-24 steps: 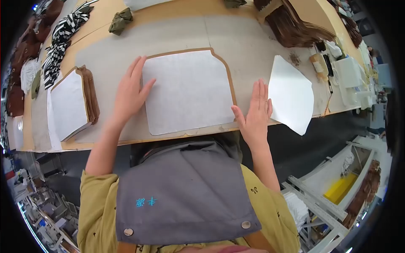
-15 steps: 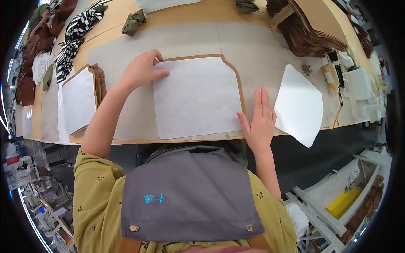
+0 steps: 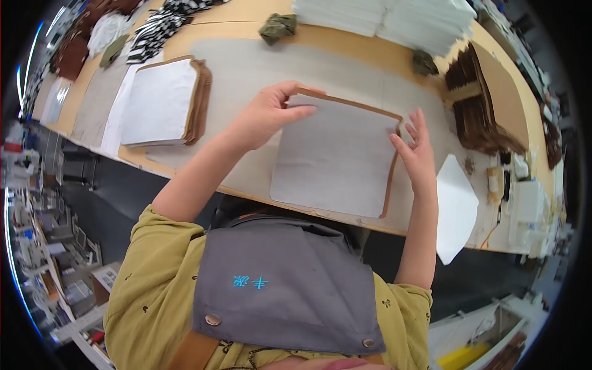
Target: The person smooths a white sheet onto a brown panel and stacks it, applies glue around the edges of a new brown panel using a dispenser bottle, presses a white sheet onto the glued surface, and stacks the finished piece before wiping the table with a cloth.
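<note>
A brown panel faced with a white sheet (image 3: 336, 154) is in front of me at the table's near edge, its far edge seemingly tilted up. My left hand (image 3: 271, 117) pinches its far left corner, thumb on the white face and fingers behind. By the far right corner is my right hand (image 3: 419, 157), fingers apart and thumb at the brown border; whether the thumb touches it I cannot tell. Left of my left arm lies a stack of similar panels (image 3: 161, 95). A loose white sheet (image 3: 455, 209) overhangs the table edge beyond my right hand.
Stacked brown pieces (image 3: 487, 111) stand at the right, near a bottle (image 3: 494, 185). White stacks (image 3: 425, 24) sit at the back. Dark green bundles (image 3: 277, 28) and black-and-white striped cloth (image 3: 157, 34) lie along the far side. A grey mat (image 3: 234, 68) covers the table.
My left hand has taken the panel's far left corner and seems to have raised it. My right hand has moved up to its far right corner. The whole view has turned and shifted.
</note>
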A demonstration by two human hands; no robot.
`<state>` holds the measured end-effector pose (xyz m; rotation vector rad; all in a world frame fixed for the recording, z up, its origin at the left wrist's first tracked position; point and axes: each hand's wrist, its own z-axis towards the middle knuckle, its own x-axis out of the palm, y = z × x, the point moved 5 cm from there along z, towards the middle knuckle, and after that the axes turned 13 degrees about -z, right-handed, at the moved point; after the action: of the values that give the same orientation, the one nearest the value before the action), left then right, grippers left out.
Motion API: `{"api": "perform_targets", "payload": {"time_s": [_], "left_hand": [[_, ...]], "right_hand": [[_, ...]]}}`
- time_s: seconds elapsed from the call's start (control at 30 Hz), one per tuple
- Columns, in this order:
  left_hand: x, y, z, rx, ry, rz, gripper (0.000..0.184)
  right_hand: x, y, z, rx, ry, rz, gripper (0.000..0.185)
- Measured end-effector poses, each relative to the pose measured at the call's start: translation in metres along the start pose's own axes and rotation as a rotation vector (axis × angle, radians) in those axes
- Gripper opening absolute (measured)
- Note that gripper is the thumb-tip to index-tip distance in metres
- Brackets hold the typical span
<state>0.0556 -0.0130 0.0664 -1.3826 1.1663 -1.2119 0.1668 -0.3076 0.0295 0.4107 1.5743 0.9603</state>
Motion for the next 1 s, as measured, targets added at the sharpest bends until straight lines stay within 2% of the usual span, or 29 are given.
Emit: {"api": "perform_targets", "payload": {"time_s": [0.03, 0.07, 0.1, 0.17, 0.2, 0.23, 0.3, 0.33, 0.4, 0.43, 0.5, 0.53, 0.57, 0.63, 0.67, 0.7, 0.73, 0.77, 0.83, 0.87, 0.93, 0.97, 1.0], "left_hand": [[-0.001, -0.002, -0.004, 0.018, -0.024, -0.003, 0.033], [-0.001, -0.004, -0.008, 0.048, 0.003, -0.094, 0.033], [-0.002, -0.006, -0.012, 0.076, 0.033, -0.186, 0.033], [-0.009, -0.006, -0.017, 0.057, -0.032, -0.161, 0.034], [-0.013, -0.004, -0.02, 0.022, -0.076, -0.133, 0.035], [-0.014, -0.006, -0.024, 0.027, -0.09, -0.148, 0.035], [-0.014, -0.01, -0.032, 0.048, -0.065, -0.311, 0.043], [-0.017, -0.004, -0.034, 0.057, -0.073, -0.326, 0.043], [-0.013, 0.018, -0.034, -0.087, 0.144, -0.305, 0.04], [-0.015, 0.022, -0.037, -0.067, 0.141, -0.319, 0.04], [-0.011, 0.031, -0.047, -0.115, 0.146, 0.011, 0.035], [-0.007, 0.028, -0.051, -0.117, 0.118, -0.166, 0.03], [-0.002, 0.024, -0.054, -0.085, 0.12, -0.19, 0.03], [-0.006, 0.006, -0.056, 0.147, -0.04, -0.225, 0.024], [-0.005, -0.005, -0.059, 0.165, -0.04, -0.239, 0.024], [-0.007, -0.027, -0.066, 0.334, -0.037, -0.08, 0.02], [-0.007, -0.041, -0.073, 0.493, -0.034, 0.086, 0.018], [-0.008, -0.041, -0.072, 0.493, -0.032, 0.086, 0.018], [-0.01, -0.052, -0.077, 0.788, 0.016, 0.177, 0.016], [-0.016, -0.051, -0.074, 0.775, 0.025, 0.177, 0.016], [-0.017, -0.047, -0.082, 1.042, 0.075, 0.63, 0.024], [-0.02, -0.037, -0.084, 1.007, 0.08, 0.625, 0.024], [-0.021, -0.025, -0.088, 0.993, 0.078, 0.728, 0.027]], "right_hand": [[0.005, 0.004, 0.009, 0.01, 0.044, 0.093, 0.082], [0.009, 0.011, 0.01, 0.052, 0.126, 0.309, 0.063], [0.012, 0.011, 0.01, 0.032, 0.141, 0.302, 0.063], [0.018, -0.005, 0.009, 0.111, 0.228, 0.334, 0.037], [0.016, 0.01, 0.0, 0.095, 0.138, 0.414, 0.018], [0.014, 0.015, -0.006, 0.089, 0.152, 0.399, 0.018], [0.002, 0.023, -0.017, 0.055, 0.029, 0.614, 0.016], [-0.007, 0.027, -0.021, 0.004, 0.026, 0.62, 0.013], [-0.024, 0.037, -0.031, -0.014, -0.012, 0.651, 0.013], [-0.035, 0.042, -0.035, -0.027, -0.058, 0.697, 0.014], [-0.046, 0.052, -0.044, -0.003, -0.102, 0.642, 0.019], [-0.051, 0.049, -0.049, -0.013, -0.218, 0.658, 0.021], [-0.056, 0.044, -0.055, -0.024, -0.335, 0.674, 0.023], [-0.053, 0.032, -0.062, -0.075, -0.371, 0.692, 0.027], [-0.049, 0.032, -0.065, -0.152, -0.359, 0.79, 0.025], [-0.046, 0.028, -0.068, -0.223, -0.344, 0.894, 0.025], [-0.045, 0.029, -0.068, -0.375, -0.182, 0.945, 0.029], [-0.049, 0.023, -0.067, -0.375, -0.184, 0.945, 0.029], [-0.048, 0.029, -0.069, -0.452, -0.155, 0.865, 0.028], [-0.049, 0.024, -0.069, -0.438, -0.162, 0.869, 0.028], [-0.049, 0.011, -0.075, -0.467, -0.142, 0.669, 0.02], [-0.049, 0.003, -0.078, -0.434, -0.132, 0.678, 0.02], [-0.046, 0.002, -0.08, -0.42, -0.08, 0.457, 0.016]]}}
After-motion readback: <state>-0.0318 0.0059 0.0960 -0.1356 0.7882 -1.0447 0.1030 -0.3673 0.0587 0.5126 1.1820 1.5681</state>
